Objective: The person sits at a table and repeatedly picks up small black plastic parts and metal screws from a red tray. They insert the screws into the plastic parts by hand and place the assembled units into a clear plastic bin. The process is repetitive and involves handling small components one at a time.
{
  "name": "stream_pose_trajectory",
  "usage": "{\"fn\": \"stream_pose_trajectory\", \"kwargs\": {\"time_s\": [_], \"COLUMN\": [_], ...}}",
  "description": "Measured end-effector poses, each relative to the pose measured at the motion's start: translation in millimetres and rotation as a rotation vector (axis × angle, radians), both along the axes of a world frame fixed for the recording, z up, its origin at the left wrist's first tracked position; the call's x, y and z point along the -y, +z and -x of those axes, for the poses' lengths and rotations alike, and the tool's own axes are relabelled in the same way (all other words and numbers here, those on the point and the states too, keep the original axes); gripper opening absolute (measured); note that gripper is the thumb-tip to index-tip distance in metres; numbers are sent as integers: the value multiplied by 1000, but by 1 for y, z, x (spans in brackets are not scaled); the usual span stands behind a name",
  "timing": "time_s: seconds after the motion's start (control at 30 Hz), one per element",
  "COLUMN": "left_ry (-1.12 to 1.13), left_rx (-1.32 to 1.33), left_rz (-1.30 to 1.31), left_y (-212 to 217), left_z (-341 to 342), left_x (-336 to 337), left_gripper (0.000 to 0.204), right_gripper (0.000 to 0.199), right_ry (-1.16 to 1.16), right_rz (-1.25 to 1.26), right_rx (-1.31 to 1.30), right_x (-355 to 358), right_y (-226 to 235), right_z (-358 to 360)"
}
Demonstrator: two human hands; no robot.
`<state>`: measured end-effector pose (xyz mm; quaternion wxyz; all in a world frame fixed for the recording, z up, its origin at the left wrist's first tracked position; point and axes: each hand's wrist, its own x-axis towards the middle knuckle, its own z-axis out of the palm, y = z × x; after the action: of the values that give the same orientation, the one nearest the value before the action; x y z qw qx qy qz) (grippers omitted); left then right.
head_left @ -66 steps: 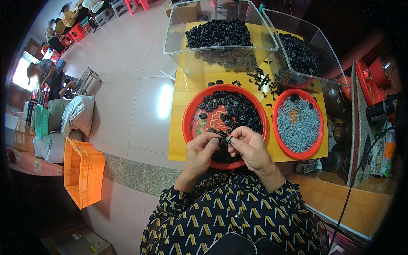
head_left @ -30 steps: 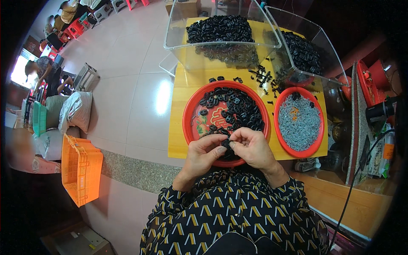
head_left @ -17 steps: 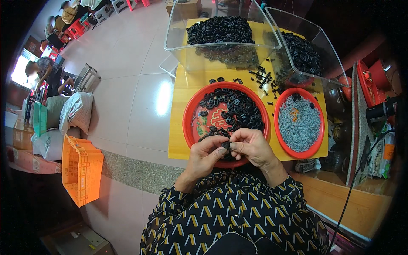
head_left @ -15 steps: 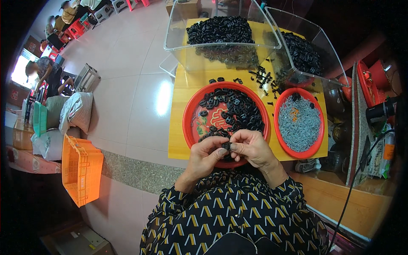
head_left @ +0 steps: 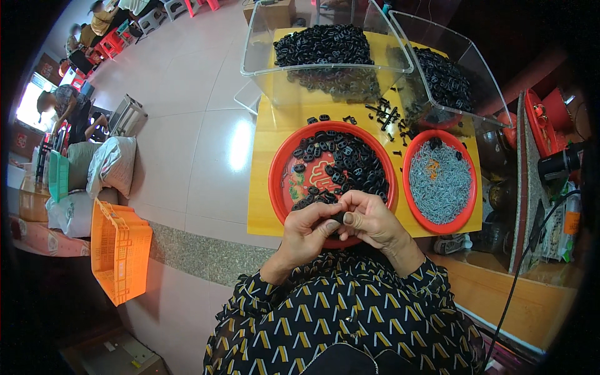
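My left hand [head_left: 305,234] and my right hand [head_left: 379,229] meet over the near rim of a round red tray [head_left: 275,183]. Between their pinched fingertips is a small black plastic piece [head_left: 338,217], mostly covered by the fingers. Many loose black oval pieces with two holes [head_left: 357,164] lie heaped in that tray, mainly on its right side. To the right, a smaller red tray [head_left: 407,181] holds a pile of small grey screws [head_left: 442,187], with a few orange bits and black pieces among them.
Two clear plastic bins [head_left: 325,70] [head_left: 451,112] full of black pieces stand at the back of the yellow table [head_left: 261,212]. Loose black parts [head_left: 389,117] lie before them. An orange crate [head_left: 120,253] and white sacks [head_left: 112,164] sit at left. A black cable [head_left: 516,294] hangs at right.
My fingers have shifted around the black piece, covering more of it. The right fingers have curled and turned slightly. The trays and bins have stayed in place.
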<state>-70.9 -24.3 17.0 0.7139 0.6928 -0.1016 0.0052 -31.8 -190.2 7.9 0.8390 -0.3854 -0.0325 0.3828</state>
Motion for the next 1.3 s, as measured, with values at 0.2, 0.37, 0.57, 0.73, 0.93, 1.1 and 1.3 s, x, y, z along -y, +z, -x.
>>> {"fn": "stream_pose_trajectory", "kwargs": {"time_s": [0.2, 0.37, 0.57, 0.73, 0.93, 1.1, 1.3], "left_ry": [18, 42, -5, 2, 23, 17, 9], "left_rx": [76, 78, -133, -166, -157, -133, -108], "left_rz": [-63, -75, 385, 440, 381, 314, 301], "left_y": [-6, -7, -17, -17, -17, -21, -15], "left_z": [1, -2, -2, 2, 9, 16, 22], "left_x": [3, 4, 2, 3, 2, 1, 5], "left_gripper": [24, 24, 30, 31, 30, 29, 29], "right_gripper": [22, 23, 21, 19, 18, 15, 12], "right_ry": [37, 47, 7, -32, -39, -50, -57], "right_rz": [-23, -35, -110, -36, 58, 162, 216], "right_rx": [15, -18, -70, -60, 39, 88, 134], "right_x": [-1, -1, -3, 2, 5, 4, 2], "right_y": [-5, -8, -4, 3, 15, 25, 24], "right_z": [-3, -7, -9, -2, 6, 15, 25]}}
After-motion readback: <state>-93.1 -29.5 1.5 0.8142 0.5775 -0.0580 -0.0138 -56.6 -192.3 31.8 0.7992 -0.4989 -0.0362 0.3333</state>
